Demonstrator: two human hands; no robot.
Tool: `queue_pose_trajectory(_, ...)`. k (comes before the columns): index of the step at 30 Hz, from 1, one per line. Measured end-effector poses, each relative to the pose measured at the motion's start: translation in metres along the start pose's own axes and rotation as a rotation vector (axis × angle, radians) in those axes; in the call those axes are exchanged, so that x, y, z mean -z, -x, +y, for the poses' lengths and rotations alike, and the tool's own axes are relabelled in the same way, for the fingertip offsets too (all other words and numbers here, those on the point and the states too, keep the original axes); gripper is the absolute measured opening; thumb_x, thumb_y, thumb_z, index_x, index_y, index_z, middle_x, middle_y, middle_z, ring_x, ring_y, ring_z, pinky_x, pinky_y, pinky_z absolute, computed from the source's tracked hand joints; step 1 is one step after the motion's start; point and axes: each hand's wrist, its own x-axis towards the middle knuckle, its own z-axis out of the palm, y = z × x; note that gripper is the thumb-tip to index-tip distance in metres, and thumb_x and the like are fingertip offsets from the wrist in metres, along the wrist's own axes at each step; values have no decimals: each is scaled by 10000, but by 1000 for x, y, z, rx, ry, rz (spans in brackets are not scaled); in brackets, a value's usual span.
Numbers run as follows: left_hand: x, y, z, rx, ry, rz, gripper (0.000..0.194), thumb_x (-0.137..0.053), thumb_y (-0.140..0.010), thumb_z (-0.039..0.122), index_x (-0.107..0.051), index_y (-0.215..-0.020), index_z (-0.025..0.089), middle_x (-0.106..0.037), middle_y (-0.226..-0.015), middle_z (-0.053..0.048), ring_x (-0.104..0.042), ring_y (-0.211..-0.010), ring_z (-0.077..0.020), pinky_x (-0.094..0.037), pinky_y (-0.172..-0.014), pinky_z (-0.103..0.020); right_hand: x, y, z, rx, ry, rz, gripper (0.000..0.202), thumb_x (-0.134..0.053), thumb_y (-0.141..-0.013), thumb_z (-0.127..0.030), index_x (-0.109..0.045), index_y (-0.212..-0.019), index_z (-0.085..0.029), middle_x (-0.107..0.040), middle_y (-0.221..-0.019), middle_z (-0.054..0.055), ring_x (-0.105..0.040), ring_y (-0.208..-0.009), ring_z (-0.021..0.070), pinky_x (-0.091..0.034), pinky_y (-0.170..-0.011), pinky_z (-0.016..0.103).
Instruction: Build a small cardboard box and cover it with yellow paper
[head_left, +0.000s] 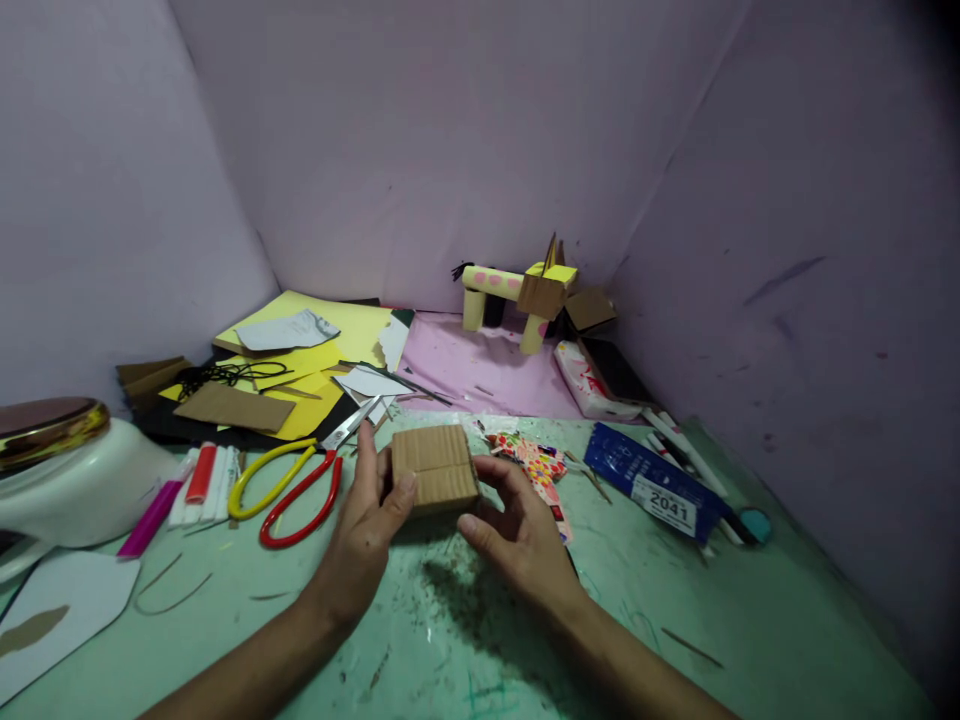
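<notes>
A small brown cardboard box (433, 466) is held just above the green table, near the middle of the view. My left hand (369, 530) grips its left side, the thumb on the front corner and the fingers partly hidden behind it. At the box's right edge is my right hand (517, 525), fingers curled against that side and thumb below the front corner. Scissors (300, 490) with one yellow and one red handle lie open to the left of my left hand.
Yellow and black paper (315, 375), cardboard pieces and black cord lie back left. A spotted paper animal (499, 283) stands at the back on pink cloth (472, 370). A blue packet (649, 480) is at right, a white rounded object (90, 480) at far left.
</notes>
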Motion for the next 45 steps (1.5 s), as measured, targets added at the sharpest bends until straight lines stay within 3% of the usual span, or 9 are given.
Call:
queue_pose_trajectory(5, 1, 0, 9, 27, 29, -104, 998, -609, -835, 453, 134, -1479, 281, -215, -1564, -73, -187, -1428, -282, -190, -1158, -454, 1, -3, -1, -34, -19, 28, 547, -762, -583, -160, -540, -1071, -266, -590, -1127, 49, -557, -1096, 258, -468, -928, 419)
queue_pose_trajectory(10, 3, -4, 1, -57, -55, -185, 1076, -734, -713, 364, -2, -1483, 194, -244, -1538, -152, -244, -1406, -311, -198, -1156, -461, 2, -5, -1, -22, -52, 56, 503, -748, -615, -157, -538, -1059, -269, -588, -1138, 49, -563, -1094, 247, -473, -928, 409)
queue_pose_trajectory(15, 4, -9, 0, -117, -216, -131, 905, -716, -664, 235, -217, -1419, 197, -373, -1464, -156, -343, -1360, -310, -288, -1118, -475, 0, -3, -2, -14, -61, 58, 461, -702, -604, -114, -552, -1010, -273, -587, -1092, 36, -553, -1098, 245, -491, -899, 403)
queue_pose_trajectory(19, 15, -12, 27, -191, -611, -76, 742, -709, -628, 213, -406, -1305, 201, -515, -1336, -138, -476, -1243, -340, -381, -1045, -511, 1, -2, -7, -60, -111, 14, 547, -552, -547, -56, -541, -1045, -281, -588, -1096, 31, -541, -1123, 229, -443, -971, 443)
queue_pose_trajectory(24, 21, -15, 66, -474, -967, -242, 689, -667, -686, 228, -427, -1331, 225, -550, -1286, -104, -533, -1168, -312, -400, -1031, -481, 10, -7, -21, 23, -150, 266, 538, -534, -523, -95, -525, -1032, -272, -591, -1078, 44, -555, -1071, 241, -418, -970, 486)
queue_pose_trajectory(30, 18, -16, 57, -203, -463, -168, 1002, -814, -540, 225, -354, -1429, 277, -569, -1298, -83, -448, -1273, -351, -404, -1037, -390, 15, -8, -27, 56, -186, 228, 512, -551, -559, -107, -514, -1041, -275, -594, -1092, 48, -563, -1072, 240, -446, -943, 467)
queue_pose_trajectory(37, 19, -11, 36, 164, 200, -301, 965, -711, -478, 205, -416, -1396, 239, -599, -1285, -66, -434, -1268, -395, -404, -990, -437, 13, 7, -40, 139, 71, -320, 831, -741, -623, -124, -405, -1362, -301, -436, -1436, 64, -367, -1346, 295, -326, -1081, 493)
queue_pose_trajectory(42, 15, -12, 24, 289, 362, -351, 930, -625, -478, 179, -419, -1384, 215, -665, -1170, -82, -491, -1223, -377, -307, -1054, -498, 13, 6, -36, 12, -1, -247, 658, -842, -576, -245, -530, -1153, -294, -344, -1486, 73, -423, -1302, 324, -427, -976, 472)
queue_pose_trajectory(45, 9, -13, 18, 308, 392, -280, 890, -647, -519, 194, -407, -1377, 194, -653, -1194, -107, -493, -1224, -376, -316, -1055, -506, 13, 2, -30, -23, -73, -223, 664, -855, -572, -350, -494, -1122, -268, -487, -1370, 103, -504, -1221, 308, -461, -920, 435)
